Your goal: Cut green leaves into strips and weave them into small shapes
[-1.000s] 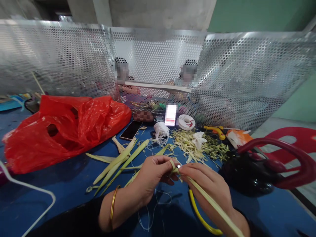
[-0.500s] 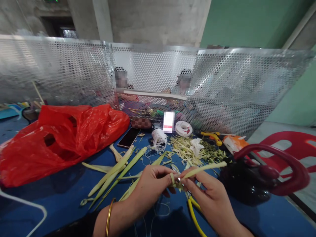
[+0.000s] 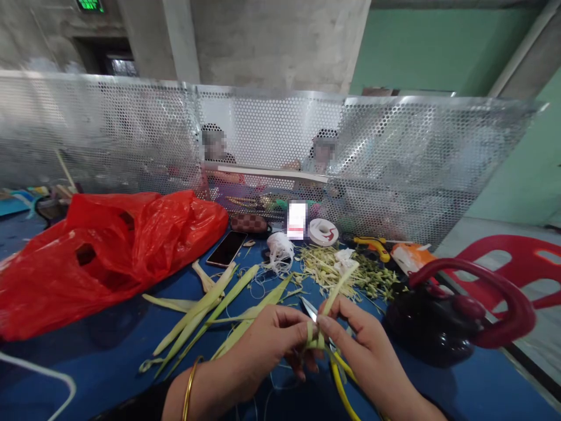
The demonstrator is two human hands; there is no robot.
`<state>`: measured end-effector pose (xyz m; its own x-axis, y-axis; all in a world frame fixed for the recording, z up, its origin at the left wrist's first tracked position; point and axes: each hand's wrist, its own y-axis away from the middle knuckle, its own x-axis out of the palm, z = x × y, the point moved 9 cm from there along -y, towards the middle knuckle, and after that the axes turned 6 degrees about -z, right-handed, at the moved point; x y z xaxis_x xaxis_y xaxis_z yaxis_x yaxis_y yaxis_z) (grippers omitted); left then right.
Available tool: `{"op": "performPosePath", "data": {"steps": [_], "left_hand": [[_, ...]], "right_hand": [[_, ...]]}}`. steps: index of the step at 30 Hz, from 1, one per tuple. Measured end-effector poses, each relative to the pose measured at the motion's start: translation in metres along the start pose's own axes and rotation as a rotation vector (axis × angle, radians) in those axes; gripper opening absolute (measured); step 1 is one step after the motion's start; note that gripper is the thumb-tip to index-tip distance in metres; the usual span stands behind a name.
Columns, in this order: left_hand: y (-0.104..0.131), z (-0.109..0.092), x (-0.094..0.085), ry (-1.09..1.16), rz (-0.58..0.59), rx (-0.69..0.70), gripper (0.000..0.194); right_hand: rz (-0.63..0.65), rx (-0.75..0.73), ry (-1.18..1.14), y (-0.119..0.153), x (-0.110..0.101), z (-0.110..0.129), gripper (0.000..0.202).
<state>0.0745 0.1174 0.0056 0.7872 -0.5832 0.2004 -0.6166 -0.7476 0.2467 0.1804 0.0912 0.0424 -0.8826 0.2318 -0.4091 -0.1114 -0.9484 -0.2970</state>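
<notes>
Between my two hands is a pale green leaf strip, folded into a small looped piece. My left hand (image 3: 274,336) pinches the looped part, and a gold bangle (image 3: 189,386) circles that wrist. The fingers of my right hand (image 3: 362,339) are closed on the strip (image 3: 339,286), whose free end sticks up and to the right. Yellow-handled scissors (image 3: 339,380) lie on the table beneath my right hand, blades pointing away. Left of my hands lie several long leaf strips (image 3: 197,310).
A red plastic bag (image 3: 153,240) covers the left side. Beyond my hands are a phone (image 3: 227,248), white thread (image 3: 280,251), a white spool (image 3: 323,232) and leaf scraps (image 3: 324,266). A dark kettle (image 3: 432,327) stands right. Two people sit behind the perforated metal screen (image 3: 272,128).
The free end of the strip has swung from pointing right to pointing more upward. My right hand has turned slightly, and the scissor blades now show. The view has shifted a little.
</notes>
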Motion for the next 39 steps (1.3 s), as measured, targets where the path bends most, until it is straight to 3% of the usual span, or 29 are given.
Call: {"op": "performPosePath", "data": {"steps": [14,20,25,28,34,36,39], "left_hand": [[0.001,0.001,0.0,-0.052,-0.061,-0.042,0.025],[0.0,-0.007,-0.01,-0.001,-0.102,-0.016,0.019],[0.001,-0.009,-0.015,0.015,-0.123,-0.025,0.015],[0.001,-0.008,-0.013,0.022,-0.097,-0.022,0.012],[-0.001,-0.005,-0.011,0.032,-0.084,-0.036,0.013],[0.0,-0.004,-0.011,0.029,-0.085,-0.045,0.013],[0.001,-0.004,-0.01,0.031,-0.085,-0.059,0.013]], "right_hand": [[0.006,-0.007,0.094,0.001,0.005,-0.001,0.025],[0.155,0.023,0.071,0.0,0.008,0.004,0.017],[0.112,0.062,0.076,-0.005,-0.011,0.005,0.019],[0.163,0.134,-0.07,-0.005,-0.011,0.004,0.018],[0.276,0.457,-0.55,0.009,0.009,-0.005,0.014],[0.268,0.45,-0.531,0.008,0.01,-0.005,0.014],[0.185,0.295,-0.345,0.001,0.0,0.0,0.008]]}}
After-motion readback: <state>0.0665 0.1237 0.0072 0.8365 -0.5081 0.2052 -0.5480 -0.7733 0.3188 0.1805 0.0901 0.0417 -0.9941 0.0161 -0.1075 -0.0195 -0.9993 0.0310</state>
